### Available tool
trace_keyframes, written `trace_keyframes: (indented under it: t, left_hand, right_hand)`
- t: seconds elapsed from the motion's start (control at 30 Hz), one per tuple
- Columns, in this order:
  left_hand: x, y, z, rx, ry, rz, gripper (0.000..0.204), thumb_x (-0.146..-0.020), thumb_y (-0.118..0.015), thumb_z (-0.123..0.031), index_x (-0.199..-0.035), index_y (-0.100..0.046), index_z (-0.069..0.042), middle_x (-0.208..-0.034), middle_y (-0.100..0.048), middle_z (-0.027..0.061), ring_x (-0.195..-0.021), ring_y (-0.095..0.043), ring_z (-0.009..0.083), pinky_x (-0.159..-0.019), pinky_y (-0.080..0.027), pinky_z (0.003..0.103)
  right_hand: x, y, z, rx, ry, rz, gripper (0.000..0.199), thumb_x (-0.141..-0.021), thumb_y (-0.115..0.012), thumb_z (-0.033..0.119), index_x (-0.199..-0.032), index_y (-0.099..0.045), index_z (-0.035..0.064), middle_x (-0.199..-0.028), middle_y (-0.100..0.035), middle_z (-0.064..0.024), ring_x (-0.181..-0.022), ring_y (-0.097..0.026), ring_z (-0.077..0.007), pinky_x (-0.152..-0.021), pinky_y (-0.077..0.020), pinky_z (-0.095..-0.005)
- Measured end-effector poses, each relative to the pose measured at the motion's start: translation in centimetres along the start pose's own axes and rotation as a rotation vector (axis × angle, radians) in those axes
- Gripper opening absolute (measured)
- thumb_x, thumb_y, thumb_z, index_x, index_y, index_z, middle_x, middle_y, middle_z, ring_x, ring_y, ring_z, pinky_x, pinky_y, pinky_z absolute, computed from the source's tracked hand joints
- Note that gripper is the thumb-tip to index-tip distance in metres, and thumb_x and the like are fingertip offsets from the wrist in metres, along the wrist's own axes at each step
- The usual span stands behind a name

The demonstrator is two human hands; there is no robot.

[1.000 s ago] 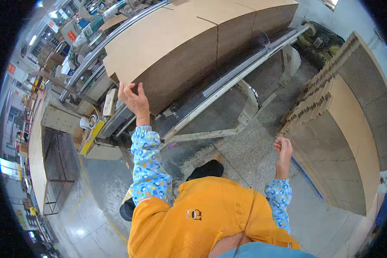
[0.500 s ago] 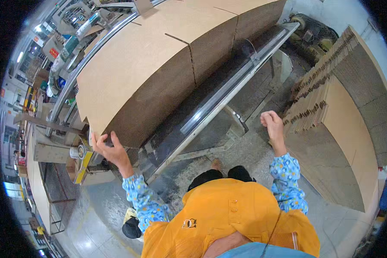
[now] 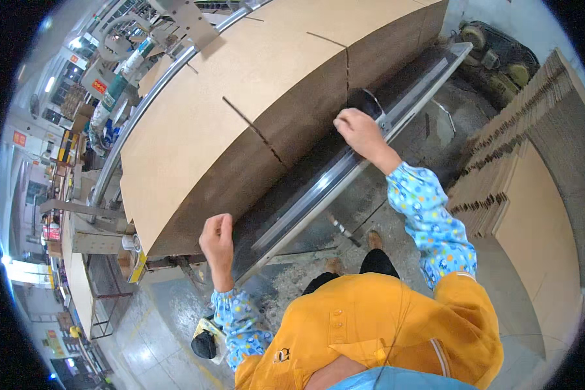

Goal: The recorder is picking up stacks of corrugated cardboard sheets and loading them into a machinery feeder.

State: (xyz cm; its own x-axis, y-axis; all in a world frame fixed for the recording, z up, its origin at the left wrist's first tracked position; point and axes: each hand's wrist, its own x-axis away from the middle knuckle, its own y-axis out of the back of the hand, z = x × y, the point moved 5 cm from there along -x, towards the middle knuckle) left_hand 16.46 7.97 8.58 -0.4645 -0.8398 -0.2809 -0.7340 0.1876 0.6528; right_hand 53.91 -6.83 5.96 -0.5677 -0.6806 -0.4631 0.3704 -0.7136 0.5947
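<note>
One white tub point(image 3: 130, 243) sits just left of the one big cardboard stack point(image 3: 240, 91), which has two long dark cuts. The one left hand point(image 3: 217, 244) is near the stack's front side, fingers curled closed. One long shiny rail point(image 3: 320, 184) runs along that side. The one right hand point(image 3: 361, 133), also curled closed, is farther right. More cardboard point(image 3: 539, 188) stands right of the stack.
</note>
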Motion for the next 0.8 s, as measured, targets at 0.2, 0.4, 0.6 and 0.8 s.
trace_keyframes:
  t: [0.2,0.4,0.6,0.8]
  left_hand:
    - [-3.4,-6.0,1.3,-0.528,0.031,0.079,0.024,-0.089,-0.062,-0.032,-0.088,-0.070,-0.010,-0.085,-0.069,0.0133,-0.078,-0.066,0.0352,-0.069,-0.051,0.044]
    - [-4.0,-6.9,5.3,-0.589,0.038,-0.007,0.028,-0.085,-0.065,-0.038,-0.085,-0.072,-0.010,-0.080,-0.068,0.0167,-0.076,-0.065,0.0381,-0.068,-0.051,0.047]
    - [-4.5,-6.7,6.7,-0.556,0.209,-0.047,0.031,-0.083,-0.067,-0.039,-0.081,-0.075,-0.009,-0.077,-0.068,0.0173,-0.071,-0.066,0.0364,-0.066,-0.051,0.044]
    - [-4.5,-6.8,5.6,-0.579,0.210,-0.037,0.031,-0.082,-0.069,-0.038,-0.080,-0.074,-0.007,-0.073,-0.068,0.0150,-0.067,-0.066,0.0315,-0.064,-0.050,0.041]
  right_hand:
    - [-5.9,-5.3,-4.2,0.180,0.084,0.375,0.026,-0.086,-0.059,0.029,-0.088,-0.071,0.0056,-0.089,-0.069,-0.0177,-0.085,-0.065,-0.0374,-0.078,-0.0498,-0.0494]
    - [-7.8,-7.4,-4.7,0.219,0.281,0.458,0.027,-0.083,-0.064,0.032,-0.085,-0.072,0.0070,-0.087,-0.069,-0.0158,-0.087,-0.066,-0.0353,-0.081,-0.0501,-0.0474]
    - [-8.2,-8.2,-4.5,0.262,0.236,0.519,0.028,-0.081,-0.066,0.031,-0.089,-0.071,0.0050,-0.090,-0.070,-0.0141,-0.091,-0.066,-0.0328,-0.083,-0.0500,-0.0471]
    - [-7.3,-8.1,-4.5,0.239,0.156,0.409,0.025,-0.083,-0.064,0.032,-0.084,-0.072,0.0086,-0.088,-0.069,-0.0142,-0.088,-0.066,-0.0338,-0.088,-0.0463,-0.0488]
